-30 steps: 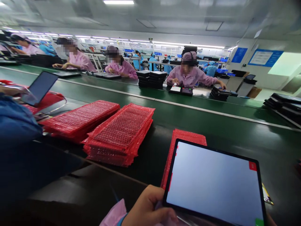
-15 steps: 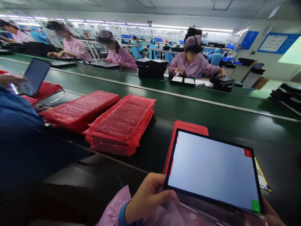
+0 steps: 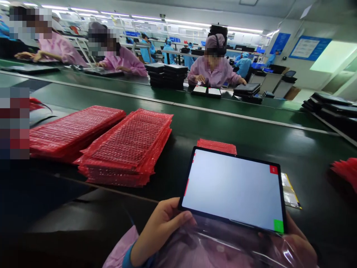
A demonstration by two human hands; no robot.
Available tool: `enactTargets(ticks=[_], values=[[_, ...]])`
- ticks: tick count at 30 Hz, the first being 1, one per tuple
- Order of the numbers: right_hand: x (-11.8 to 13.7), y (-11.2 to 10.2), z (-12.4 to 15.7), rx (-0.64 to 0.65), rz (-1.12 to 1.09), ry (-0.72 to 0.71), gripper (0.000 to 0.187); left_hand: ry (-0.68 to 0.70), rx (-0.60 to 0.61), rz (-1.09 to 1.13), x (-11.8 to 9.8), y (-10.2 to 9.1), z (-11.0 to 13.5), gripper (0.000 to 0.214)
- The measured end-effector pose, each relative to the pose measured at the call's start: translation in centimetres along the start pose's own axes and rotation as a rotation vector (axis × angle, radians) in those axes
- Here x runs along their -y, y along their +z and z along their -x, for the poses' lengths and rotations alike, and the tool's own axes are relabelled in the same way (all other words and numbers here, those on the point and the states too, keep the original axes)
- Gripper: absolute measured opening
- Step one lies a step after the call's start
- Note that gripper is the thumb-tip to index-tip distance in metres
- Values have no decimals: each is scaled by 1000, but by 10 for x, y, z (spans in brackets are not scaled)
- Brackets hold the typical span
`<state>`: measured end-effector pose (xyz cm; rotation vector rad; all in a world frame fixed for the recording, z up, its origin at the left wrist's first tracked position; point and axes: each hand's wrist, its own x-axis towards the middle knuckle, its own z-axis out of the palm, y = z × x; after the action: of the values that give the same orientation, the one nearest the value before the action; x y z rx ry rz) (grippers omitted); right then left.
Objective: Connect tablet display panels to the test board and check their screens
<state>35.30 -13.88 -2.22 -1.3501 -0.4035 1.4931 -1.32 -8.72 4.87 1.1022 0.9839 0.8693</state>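
A tablet (image 3: 231, 186) with a lit, nearly white screen is held tilted in front of me. Red marks line its left side, and a red and a green square sit in its right corners. My left hand (image 3: 158, 227) grips the lower left corner, thumb along the front edge. At the lower right corner, my right hand (image 3: 299, 242) is closed round the edge, its fingers partly hidden behind the tablet and clear plastic film (image 3: 223, 243). That film hangs below the tablet's near edge. Behind the tablet, red bubble-wrap bags (image 3: 216, 145) lie partly covered.
Two stacks of red bubble-wrap bags, one nearer (image 3: 131, 145) and one farther left (image 3: 78, 128), lie on the dark bench. More red wrap (image 3: 347, 171) is at the right edge. Across the green belt, people in pink handle devices beside black stacks (image 3: 167, 76).
My view has turned to the right, so the bench things sit farther left and red wrap shows at the right edge. Both hands still hold the tablet, and more of my right hand shows.
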Motion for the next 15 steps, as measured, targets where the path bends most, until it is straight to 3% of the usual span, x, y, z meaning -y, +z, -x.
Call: enactTargets(ticks=[4, 8, 15], values=[[6, 38, 21, -13, -125, -109, 67, 3, -31, -59, 2, -6, -1, 33], [12, 75, 41, 92, -218, -110, 66, -1, -73, -120, -2, -9, -4, 38], [10, 82, 46, 315, -242, -160, 62, -18, -54, -182, -4, -13, -6, 40]])
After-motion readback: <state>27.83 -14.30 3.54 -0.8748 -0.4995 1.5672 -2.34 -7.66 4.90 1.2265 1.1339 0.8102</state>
